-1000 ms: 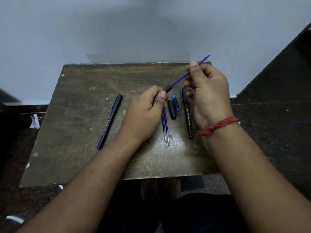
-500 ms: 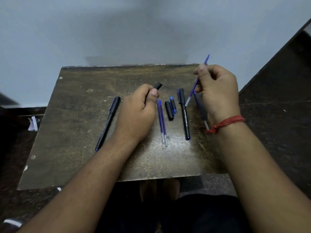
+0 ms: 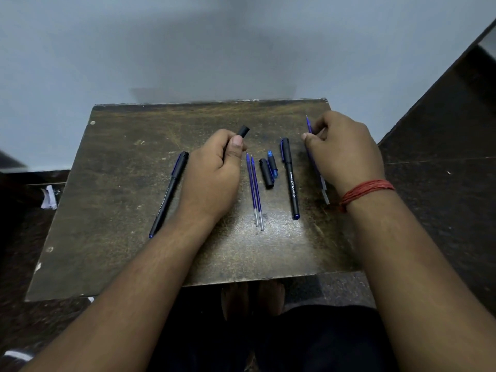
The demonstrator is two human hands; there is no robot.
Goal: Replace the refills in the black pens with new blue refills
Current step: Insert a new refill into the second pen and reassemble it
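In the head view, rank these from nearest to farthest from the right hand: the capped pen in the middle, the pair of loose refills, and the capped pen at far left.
1. The middle capped pen, just to the left of the right hand.
2. The two loose refills, further left, beside the left hand.
3. The far-left capped pen, beyond the left hand.

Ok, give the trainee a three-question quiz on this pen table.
1. True or false: the left hand grips a black pen barrel.
2. How many loose blue refills lie between the left hand and the black caps?
3. What does the right hand hold: A) a cap, B) a blue refill, C) nothing?

Key: 1 true; 2 two; 3 B.
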